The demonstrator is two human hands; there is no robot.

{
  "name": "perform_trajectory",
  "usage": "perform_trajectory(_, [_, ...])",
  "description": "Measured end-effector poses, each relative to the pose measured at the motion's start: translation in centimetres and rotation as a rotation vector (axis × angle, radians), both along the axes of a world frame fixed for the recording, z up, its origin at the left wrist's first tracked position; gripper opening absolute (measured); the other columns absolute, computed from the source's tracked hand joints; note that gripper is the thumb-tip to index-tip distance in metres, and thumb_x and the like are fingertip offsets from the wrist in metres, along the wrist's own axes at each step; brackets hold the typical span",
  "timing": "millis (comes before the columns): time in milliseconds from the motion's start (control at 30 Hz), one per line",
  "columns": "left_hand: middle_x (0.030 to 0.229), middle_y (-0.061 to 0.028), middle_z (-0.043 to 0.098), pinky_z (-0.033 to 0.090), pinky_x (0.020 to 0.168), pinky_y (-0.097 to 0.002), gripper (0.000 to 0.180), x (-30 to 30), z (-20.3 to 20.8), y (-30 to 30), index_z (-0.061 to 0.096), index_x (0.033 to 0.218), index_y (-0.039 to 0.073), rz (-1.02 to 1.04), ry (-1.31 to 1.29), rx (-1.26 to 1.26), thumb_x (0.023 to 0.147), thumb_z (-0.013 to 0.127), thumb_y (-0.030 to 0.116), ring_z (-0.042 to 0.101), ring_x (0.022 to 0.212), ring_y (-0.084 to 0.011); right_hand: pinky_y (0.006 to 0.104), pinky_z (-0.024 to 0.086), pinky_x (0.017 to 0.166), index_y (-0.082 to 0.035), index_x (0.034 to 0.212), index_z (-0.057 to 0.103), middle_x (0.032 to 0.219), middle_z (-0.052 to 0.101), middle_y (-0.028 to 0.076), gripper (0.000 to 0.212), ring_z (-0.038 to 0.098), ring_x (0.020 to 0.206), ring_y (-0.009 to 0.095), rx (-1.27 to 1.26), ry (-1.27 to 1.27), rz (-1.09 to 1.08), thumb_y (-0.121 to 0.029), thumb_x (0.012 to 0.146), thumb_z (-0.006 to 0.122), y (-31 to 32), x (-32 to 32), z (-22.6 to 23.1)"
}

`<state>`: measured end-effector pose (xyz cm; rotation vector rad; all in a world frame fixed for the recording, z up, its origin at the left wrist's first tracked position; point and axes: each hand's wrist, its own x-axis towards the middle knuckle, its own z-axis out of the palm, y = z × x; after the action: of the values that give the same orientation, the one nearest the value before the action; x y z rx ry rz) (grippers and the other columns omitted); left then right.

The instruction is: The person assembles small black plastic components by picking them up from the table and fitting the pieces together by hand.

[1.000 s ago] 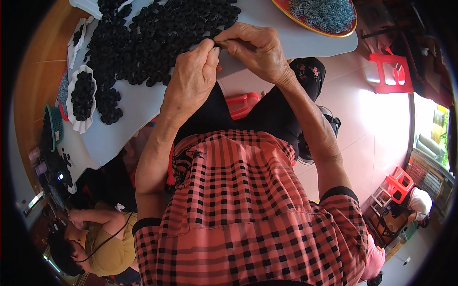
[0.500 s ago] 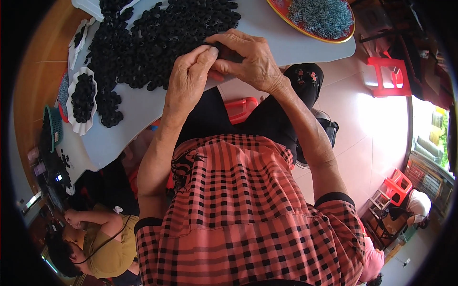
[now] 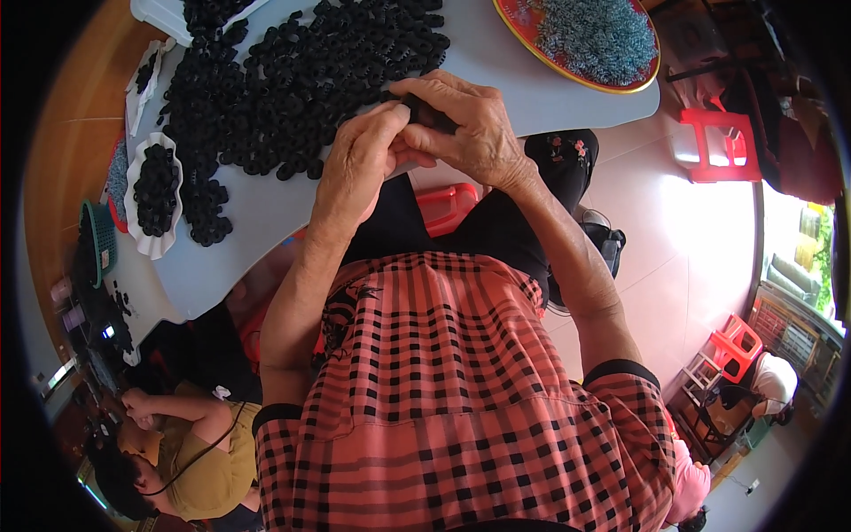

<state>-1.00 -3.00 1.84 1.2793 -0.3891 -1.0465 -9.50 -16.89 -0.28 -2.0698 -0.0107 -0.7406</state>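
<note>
Fingers [image 3: 443,96] mostly hide the small black part [image 3: 411,105].

bright light from opening [image 3: 811,238] | white glare on floor [image 3: 691,208] beyond table's [image 3: 567,105] right corner | table edges fisheye-bent | picture corners black

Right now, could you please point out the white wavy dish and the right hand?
White wavy dish [image 3: 154,247]: head view, on its rim.
Right hand [image 3: 484,133]: head view, back of the hand.

No text, label, number or sign can be read here.
</note>
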Motion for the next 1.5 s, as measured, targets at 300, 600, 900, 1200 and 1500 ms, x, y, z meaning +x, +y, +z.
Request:
perform_trajectory(300, [0.082,-0.0108,0.064,0.055,0.072,-0.0291,0.032,0.2,-0.6,-0.5,0.059,0.096,-0.004,0.016,0.056,-0.097,0.097,0.041,0.022,0.065,0.073,-0.0174,0.0305,0.052,0.068,-0.001,0.109,0.064,0.089,0.064,0.011,0.036,0.064,0.075,0.022,-0.003,0.057,0.024,-0.007,0.075,0.07,-0.2,0.2,0.4])
perform_trajectory(600, [0.085,-0.0133,0.065,0.053,0.075,-0.0296,0.049,0.7,-1.8,1.1,0.057,0.103,-0.008,0.066,0.217,-0.304,0.101,0.038,0.037,0.064,0.077,-0.0185,0.0301,0.051,0.068,0.0,0.11,0.063,0.087,0.064,0.01,0.04,0.062,0.073,0.019,-0.032,0.209,0.106,-0.018,0.077,0.075,0.0,1.6,2.6])
perform_trajectory(900, [0.085,-0.0127,0.068,0.048,0.075,-0.0275,0.044,0.6,-1.4,1.9,0.059,0.097,-0.006,0.125,-0.165,-0.198,0.101,0.036,0.031,0.06,0.076,-0.0142,0.0293,0.051,0.061,0.002,0.099,0.066,0.078,0.064,0.013,0.03,0.062,0.064,0.017,-0.35,0.027,-0.082,-0.019,0.079,0.074,-7.0,6.9,6.4])
perform_trajectory(1200, [0.086,-0.0085,0.066,0.05,0.071,-0.0279,0.029,0.1,-1.2,1.1,0.061,0.092,-0.003,0.109,-0.475,-0.249,0.098,0.042,0.018,0.06,0.075,-0.0132,0.0365,0.051,0.065,0.003,0.108,0.064,0.089,0.066,0.016,0.038,0.063,0.075,0.024,-0.605,0.289,-0.485,-0.027,0.086,0.069,-19.6,12.6,14.3])
perform_trajectory(1500, [0.081,-0.0099,0.066,0.048,0.068,-0.0256,0.021,1.5,-1.6,1.9,0.059,0.094,-0.003,0.223,-0.419,-0.22,0.096,0.045,0.012,0.057,0.07,-0.0109,0.0279,0.053,0.071,-0.005,0.098,0.071,0.09,0.07,0.006,0.015,0.066,0.077,0.014,-0.427,0.102,-0.074,-0.012,0.085,0.067,-8.6,15.2,7.0])
